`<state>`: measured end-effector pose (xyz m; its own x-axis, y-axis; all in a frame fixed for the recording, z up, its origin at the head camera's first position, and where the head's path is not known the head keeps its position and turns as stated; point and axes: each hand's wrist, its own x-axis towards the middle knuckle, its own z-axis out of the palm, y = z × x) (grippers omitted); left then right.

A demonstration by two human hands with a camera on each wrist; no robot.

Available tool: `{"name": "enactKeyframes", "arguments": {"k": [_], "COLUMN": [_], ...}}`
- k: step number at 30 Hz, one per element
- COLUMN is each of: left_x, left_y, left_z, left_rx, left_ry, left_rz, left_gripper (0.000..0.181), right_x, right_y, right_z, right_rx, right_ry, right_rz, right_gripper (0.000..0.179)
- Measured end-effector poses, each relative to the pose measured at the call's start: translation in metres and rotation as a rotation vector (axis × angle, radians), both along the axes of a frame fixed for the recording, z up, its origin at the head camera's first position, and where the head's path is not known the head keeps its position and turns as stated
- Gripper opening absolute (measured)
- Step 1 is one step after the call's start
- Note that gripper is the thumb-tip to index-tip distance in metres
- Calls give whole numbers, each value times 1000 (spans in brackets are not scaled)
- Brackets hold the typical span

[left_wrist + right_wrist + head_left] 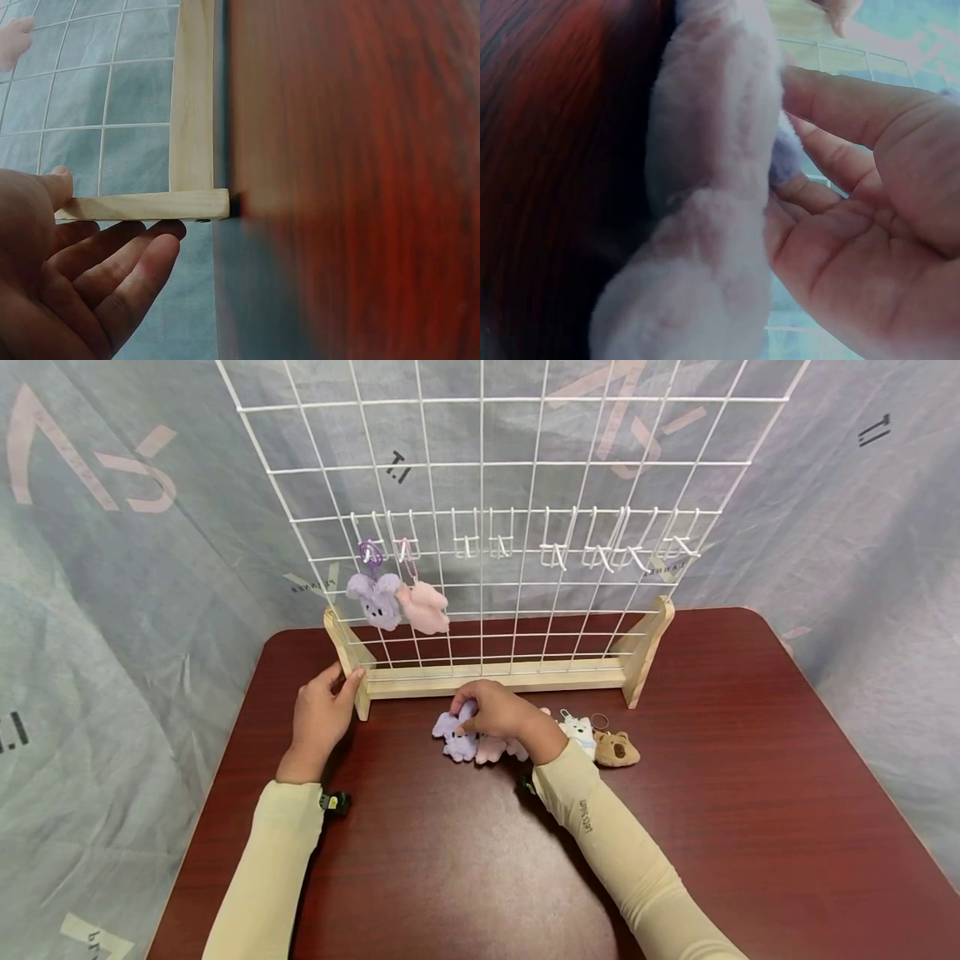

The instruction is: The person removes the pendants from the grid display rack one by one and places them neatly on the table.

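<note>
On the table in front of a white wire rack, my right hand (497, 710) has its thumb and fingers around the ear of a purple plush bunny keychain (459, 745). Purple fur (784, 157) shows between these fingers in the right wrist view. Pink plush (491, 749) lies right beside the bunny, partly covered by my hand and wrist; it fills the middle of the right wrist view (712, 135). My left hand (322, 714) grips the rack's left wooden leg (150, 205), thumb on one side and fingers on the other.
A purple plush keychain (377, 600) and a pink one (425, 607) hang from hooks at the left of the wire grid (482, 464). Several bare white hooks (555, 557) continue to the right. A white plush (579, 732) and a brown plush (617, 749) lie right of my right wrist.
</note>
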<state>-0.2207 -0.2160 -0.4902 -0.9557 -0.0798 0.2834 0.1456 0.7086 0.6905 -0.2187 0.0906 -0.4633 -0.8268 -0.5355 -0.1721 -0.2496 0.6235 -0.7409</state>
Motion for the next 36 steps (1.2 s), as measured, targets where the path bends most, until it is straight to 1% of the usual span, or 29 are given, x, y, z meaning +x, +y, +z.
{"name": "enactKeyframes", "arguments": {"k": [4, 8, 11, 16, 22, 29, 31, 33, 36], "left_x": [0, 1, 2, 4, 5, 6, 6, 6, 6], "left_y": [0, 0, -1, -2, -3, -2, -1, 0, 1], "left_z": [1, 1, 1, 0, -2, -2, -3, -2, -2], "left_rx": [-4, -19, -19, -21, -27, -21, -17, -16, -11], "left_ry": [-1, -12, -20, -12, -41, -82, -85, -83, -84], "left_rz": [2, 2, -19, -69, -93, -131, -132, -130, -125], "left_gripper": [47, 49, 45, 36, 45, 52, 51, 48, 46], "right_x": [1, 1, 2, 3, 4, 7, 8, 9, 11], "right_y": [0, 1, 2, 4, 4, 3, 2, 1, 0], "right_z": [1, 1, 1, 1, 3, 12, 16, 19, 24], "right_rx": [4, 7, 5, 7, 0, -12, -22, -32, -108], "right_ry": [29, 62, 67, 68, 83, 132, 146, 178, 221], "right_rz": [-22, -19, -5, 10, -30, -62, -76, -88, -110], "right_gripper": [25, 27, 27, 23, 18, 15, 16, 19, 31]}}
